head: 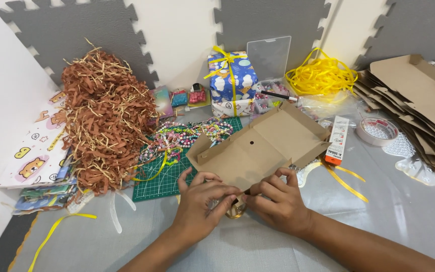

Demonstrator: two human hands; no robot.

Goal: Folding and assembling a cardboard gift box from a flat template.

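Note:
A flat brown cardboard box blank, partly folded, lies over the green cutting mat. My left hand and my right hand meet at its near edge, fingers pinching the cardboard flap there. A small shiny gold thing shows between the hands; what it is I cannot tell. Colourful bead bracelets lie on the mat just beyond the left hand.
A heap of brown paper shreds sits at left beside printed wrapping paper. A wrapped gift box with yellow ribbon, a clear plastic case, a yellow ribbon bundle, a tape roll and stacked cardboard blanks fill the back and right.

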